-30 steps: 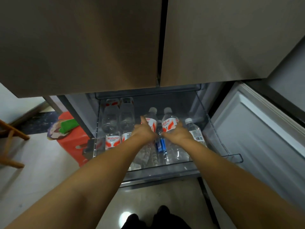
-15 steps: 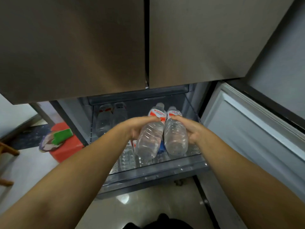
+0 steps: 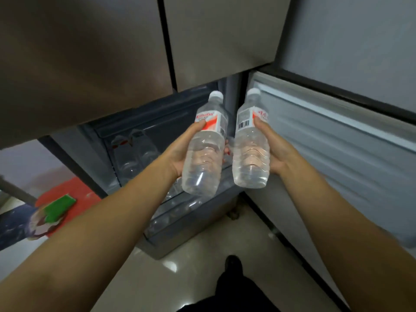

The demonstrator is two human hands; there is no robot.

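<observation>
Glossy pale floor tiles (image 3: 180,278) lie below me. The fridge's pulled-out drawer (image 3: 191,224) sits at centre with more bottles inside. Its lower door (image 3: 326,143) is open at 3 o'clock, and a red container (image 3: 76,189) with a green sponge (image 3: 59,207) is at 8 o'clock. My left hand (image 3: 180,154) grips one water bottle (image 3: 204,158) and my right hand (image 3: 279,154) grips another water bottle (image 3: 251,158). Both are above the drawer, caps tilted away, just apart.

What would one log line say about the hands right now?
left hand: holds left clear plastic water bottle | right hand: holds right clear plastic water bottle | place: over open grey fridge drawer
</observation>
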